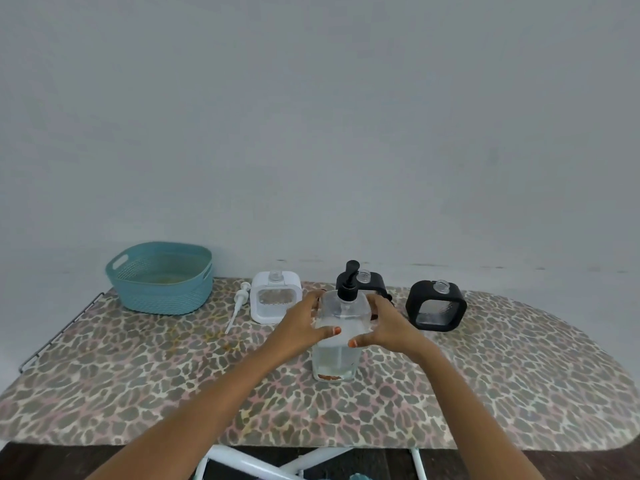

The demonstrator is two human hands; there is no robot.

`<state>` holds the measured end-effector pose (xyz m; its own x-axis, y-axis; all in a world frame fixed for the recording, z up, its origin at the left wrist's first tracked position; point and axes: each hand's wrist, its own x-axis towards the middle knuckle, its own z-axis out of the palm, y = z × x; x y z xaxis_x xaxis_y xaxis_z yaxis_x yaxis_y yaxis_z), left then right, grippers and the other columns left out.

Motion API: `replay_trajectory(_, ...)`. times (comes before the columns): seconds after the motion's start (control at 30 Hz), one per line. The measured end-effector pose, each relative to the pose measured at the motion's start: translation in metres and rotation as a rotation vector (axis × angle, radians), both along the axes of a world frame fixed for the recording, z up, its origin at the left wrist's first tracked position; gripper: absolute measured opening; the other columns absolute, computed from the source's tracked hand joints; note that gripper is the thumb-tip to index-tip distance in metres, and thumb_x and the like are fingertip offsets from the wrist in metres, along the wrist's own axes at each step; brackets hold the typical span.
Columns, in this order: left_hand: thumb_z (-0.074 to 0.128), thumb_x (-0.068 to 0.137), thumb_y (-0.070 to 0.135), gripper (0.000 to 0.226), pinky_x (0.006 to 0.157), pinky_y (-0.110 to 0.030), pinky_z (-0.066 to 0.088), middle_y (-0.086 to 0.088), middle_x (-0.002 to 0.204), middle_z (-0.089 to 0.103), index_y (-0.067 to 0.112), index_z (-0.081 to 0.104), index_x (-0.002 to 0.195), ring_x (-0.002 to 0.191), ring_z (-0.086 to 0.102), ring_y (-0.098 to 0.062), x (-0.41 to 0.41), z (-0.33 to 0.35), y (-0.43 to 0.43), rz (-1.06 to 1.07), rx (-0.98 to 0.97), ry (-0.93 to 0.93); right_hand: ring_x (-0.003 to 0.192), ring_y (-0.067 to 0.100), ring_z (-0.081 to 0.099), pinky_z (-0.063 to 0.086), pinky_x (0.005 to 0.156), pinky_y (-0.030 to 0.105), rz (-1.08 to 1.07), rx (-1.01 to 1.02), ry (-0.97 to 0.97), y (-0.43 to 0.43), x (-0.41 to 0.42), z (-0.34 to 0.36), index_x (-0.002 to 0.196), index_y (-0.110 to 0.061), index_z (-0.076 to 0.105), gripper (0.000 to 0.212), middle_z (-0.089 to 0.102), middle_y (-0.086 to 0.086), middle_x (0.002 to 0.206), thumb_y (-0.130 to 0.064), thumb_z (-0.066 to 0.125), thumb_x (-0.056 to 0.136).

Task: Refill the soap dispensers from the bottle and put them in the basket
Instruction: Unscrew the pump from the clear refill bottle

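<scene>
Grasping the clear bottle (337, 341) between both hands, keeping it upright on the leopard-print ironing board (138, 375). Wrapping the left hand (300, 327) round the bottle's left side, laying the thumb across its front face. Clasping the right side with the right hand (388, 327), pressing that thumb on the front too and curling the fingers round the far side. Bearing a black pump (347, 282) on the bottle's neck, rising just above and between the hands. Showing clear liquid inside, with a brownish patch at the base.

Standing just beyond the left hand: a white dispenser (275, 299), upright, open-necked. Lying to the left of that one: a white pump (239, 303), flat on the board, pointing its tube toward the near edge. Sitting well out to the left of the left hand, near the far edge: a teal basket (162, 282).

Peeking out right behind the bottle, just beyond the right hand's fingers: a black dispenser (375, 282), partly hidden by the pump and those fingers. Standing beyond and to the right of the right hand, apart from it: a second black dispenser (437, 306), upright, open-necked.

Sticking out at the board's left end: a wire rack (52, 344). Crossing under the near edge, between the forearms: white legs (263, 462).
</scene>
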<state>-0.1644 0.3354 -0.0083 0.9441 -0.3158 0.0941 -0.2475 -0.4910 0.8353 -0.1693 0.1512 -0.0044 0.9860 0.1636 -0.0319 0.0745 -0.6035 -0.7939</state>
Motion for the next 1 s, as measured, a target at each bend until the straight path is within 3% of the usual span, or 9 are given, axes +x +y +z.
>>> replay_trajectory(0.1, 0.073, 0.076, 0.026, 0.070, 0.092, -0.019, 0.031, 0.014, 0.121, 0.041, 0.021, 0.032, 0.132, 0.116, 0.040, -0.005, -0.001, -0.004, -0.003, -0.011, -0.057, -0.015, 0.116, 0.016, 0.047, 0.041, 0.099, 0.028, -0.021, -0.002, -0.066, 0.007, -0.001, 0.021, 0.131, -0.011, 0.040, 0.078, 0.047, 0.001, 0.125, -0.023, 0.082, 0.066)
replay_trajectory(0.17, 0.073, 0.074, 0.030, 0.073, 0.095, -0.019, 0.032, 0.015, 0.124, 0.041, 0.023, 0.032, 0.134, 0.117, 0.040, -0.003, 0.001, -0.005, -0.006, -0.001, -0.136, 0.000, 0.097, 0.008, 0.050, 0.040, 0.080, 0.011, -0.114, 0.024, -0.201, 0.020, -0.001, 0.033, 0.115, -0.013, 0.053, 0.052, 0.050, -0.009, 0.103, -0.027, 0.078, 0.071)
replay_trajectory(0.23, 0.072, 0.075, 0.030, 0.067, 0.093, -0.012, 0.035, 0.015, 0.124, 0.047, 0.024, 0.038, 0.132, 0.116, 0.043, -0.002, 0.003, -0.002, -0.009, 0.004, -0.190, -0.006, 0.076, 0.001, 0.047, 0.036, 0.062, 0.006, -0.197, -0.016, -0.287, 0.031, 0.001, 0.039, 0.093, -0.019, 0.054, 0.032, 0.045, -0.015, 0.084, -0.033, 0.075, 0.073)
replay_trajectory(0.33, 0.072, 0.076, 0.027, 0.051, 0.078, 0.002, 0.039, 0.020, 0.111, 0.053, 0.023, 0.050, 0.121, 0.106, 0.049, 0.003, 0.004, -0.002, -0.010, 0.034, -0.234, -0.034, 0.063, 0.000, 0.043, 0.037, 0.056, 0.003, -0.270, -0.050, -0.334, 0.042, 0.003, 0.038, 0.069, -0.025, 0.044, 0.033, 0.044, -0.012, 0.072, -0.035, 0.075, 0.072)
replay_trajectory(0.5, 0.077, 0.071, 0.024, 0.048, 0.077, 0.004, 0.039, 0.013, 0.110, 0.060, 0.025, 0.057, 0.115, 0.100, 0.053, 0.005, 0.007, -0.004, -0.009, 0.066, -0.271, -0.049, 0.054, 0.004, 0.043, 0.037, 0.051, 0.003, -0.291, -0.038, -0.351, 0.041, 0.007, 0.041, 0.058, -0.022, 0.045, 0.035, 0.047, -0.007, 0.060, -0.024, 0.078, 0.069)
replay_trajectory(0.6, 0.079, 0.069, 0.025, 0.051, 0.077, 0.003, 0.039, 0.011, 0.113, 0.060, 0.028, 0.057, 0.115, 0.103, 0.054, 0.004, 0.008, -0.004, -0.008, 0.055, -0.274, -0.037, 0.060, 0.008, 0.053, 0.039, 0.051, 0.009, -0.238, -0.011, -0.319, 0.036, 0.007, 0.045, 0.067, -0.013, 0.060, 0.021, 0.060, 0.001, 0.067, -0.021, 0.080, 0.067)
replay_trajectory(0.7, 0.080, 0.067, 0.021, 0.059, 0.078, 0.005, 0.038, 0.007, 0.119, 0.059, 0.017, 0.056, 0.122, 0.109, 0.053, -0.002, 0.010, -0.007, -0.005, 0.054, -0.285, -0.023, 0.079, 0.013, 0.065, 0.046, 0.066, 0.013, -0.080, 0.078, -0.191, 0.026, 0.008, 0.051, 0.088, -0.008, 0.071, 0.023, 0.070, 0.003, 0.082, -0.010, 0.080, 0.066)
replay_trajectory(0.87, 0.079, 0.068, 0.022, 0.058, 0.078, 0.005, 0.038, 0.010, 0.116, 0.058, 0.020, 0.055, 0.122, 0.108, 0.053, -0.001, 0.010, -0.007, -0.010, 0.070, -0.269, -0.049, 0.097, 0.015, 0.062, 0.046, 0.081, 0.019, 0.053, 0.233, -0.035, 0.016, 0.012, 0.058, 0.108, -0.013, 0.059, 0.042, 0.066, 0.001, 0.099, 0.005, 0.071, 0.072)
replay_trajectory(1.0, 0.079, 0.068, 0.022, 0.055, 0.078, 0.003, 0.039, 0.008, 0.115, 0.061, 0.024, 0.057, 0.118, 0.103, 0.054, 0.006, 0.009, -0.006, -0.010, 0.063, -0.305, -0.050, 0.086, 0.009, 0.052, 0.042, 0.070, 0.016, -0.158, 0.214, -0.120, 0.023, 0.011, 0.046, 0.106, -0.016, 0.044, 0.054, 0.054, -0.002, 0.096, -0.018, 0.081, 0.067)
